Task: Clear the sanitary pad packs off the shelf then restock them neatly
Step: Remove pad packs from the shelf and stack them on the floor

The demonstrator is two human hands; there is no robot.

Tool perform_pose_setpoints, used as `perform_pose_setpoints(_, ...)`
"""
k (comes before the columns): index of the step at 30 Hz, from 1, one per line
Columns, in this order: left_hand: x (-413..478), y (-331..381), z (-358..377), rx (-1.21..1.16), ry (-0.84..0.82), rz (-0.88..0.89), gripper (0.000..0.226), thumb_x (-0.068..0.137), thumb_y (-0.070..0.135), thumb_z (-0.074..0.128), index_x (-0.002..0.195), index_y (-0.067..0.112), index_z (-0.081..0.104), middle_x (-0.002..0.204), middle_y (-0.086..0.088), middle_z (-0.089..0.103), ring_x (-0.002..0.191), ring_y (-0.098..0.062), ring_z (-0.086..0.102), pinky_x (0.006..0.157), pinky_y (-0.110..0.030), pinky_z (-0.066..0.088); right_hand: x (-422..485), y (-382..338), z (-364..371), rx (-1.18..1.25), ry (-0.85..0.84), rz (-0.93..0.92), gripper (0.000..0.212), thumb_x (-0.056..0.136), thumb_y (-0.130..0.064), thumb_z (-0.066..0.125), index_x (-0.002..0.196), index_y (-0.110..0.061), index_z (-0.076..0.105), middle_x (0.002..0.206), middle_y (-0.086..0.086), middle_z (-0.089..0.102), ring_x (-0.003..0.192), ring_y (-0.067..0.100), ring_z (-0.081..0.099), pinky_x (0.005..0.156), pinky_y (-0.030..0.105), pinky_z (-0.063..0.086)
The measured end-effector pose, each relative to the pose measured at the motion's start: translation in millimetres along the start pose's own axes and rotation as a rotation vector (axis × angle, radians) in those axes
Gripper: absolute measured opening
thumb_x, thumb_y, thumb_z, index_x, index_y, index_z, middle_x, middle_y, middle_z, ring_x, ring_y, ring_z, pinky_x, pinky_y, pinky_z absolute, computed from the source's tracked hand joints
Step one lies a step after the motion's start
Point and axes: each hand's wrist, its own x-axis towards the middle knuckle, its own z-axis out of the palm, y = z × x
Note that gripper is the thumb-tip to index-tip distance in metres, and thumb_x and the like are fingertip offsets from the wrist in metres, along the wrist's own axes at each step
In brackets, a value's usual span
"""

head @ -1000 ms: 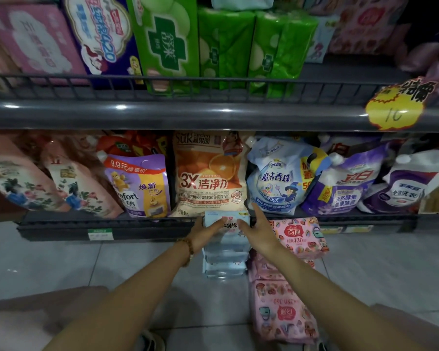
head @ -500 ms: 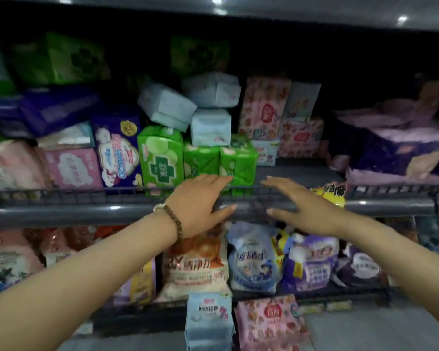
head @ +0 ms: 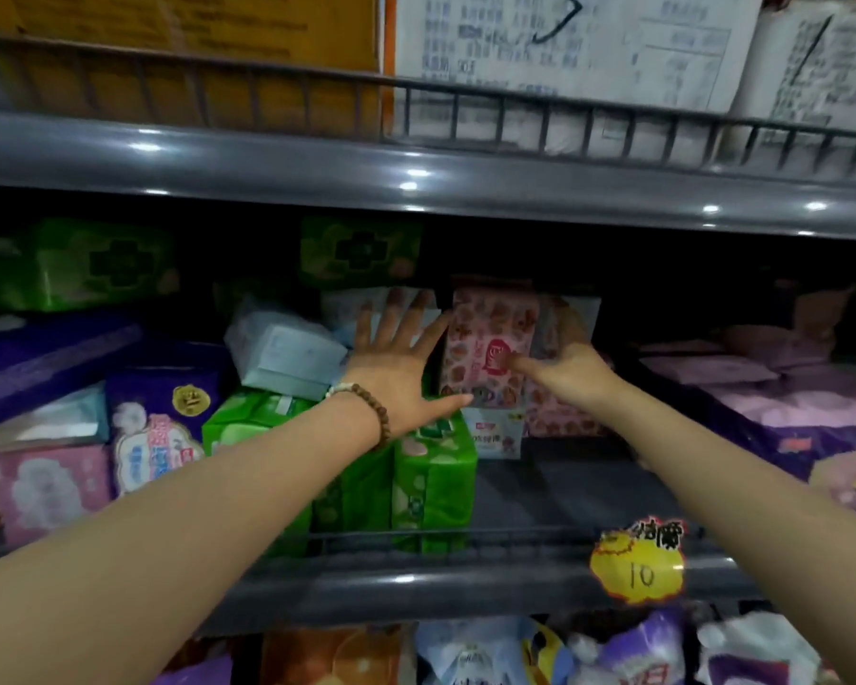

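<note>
The upright pack stands at the back of the shelf, between my left hand and right hand; a row of packs lines the shelf's front, to the left; a price tag hangs on its edge, right; pouches lie below.

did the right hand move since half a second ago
Yes: the right hand went from over the front rail deeper into the shelf, gripping the pink pack.
</note>
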Motion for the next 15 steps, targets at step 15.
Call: perform_pose_setpoints(15,3.7,5.3,32.4,0.019,0.020,0.003,0.114,0.054,0.094,0.008,0.147,0.033,-0.017,0.159,-0.006,-0.013,0.139,-0.030,-0.030,0.111,-0.057,-0.019,46.1,11.0,-16.5,-0.299,-0.029,-0.236,0.110,0.065,-0.033,0.087,0.148,-0.017,0.017,0.131,-0.004,0.042,0.118,0.013,0.046,0.092,0.018,0.037)
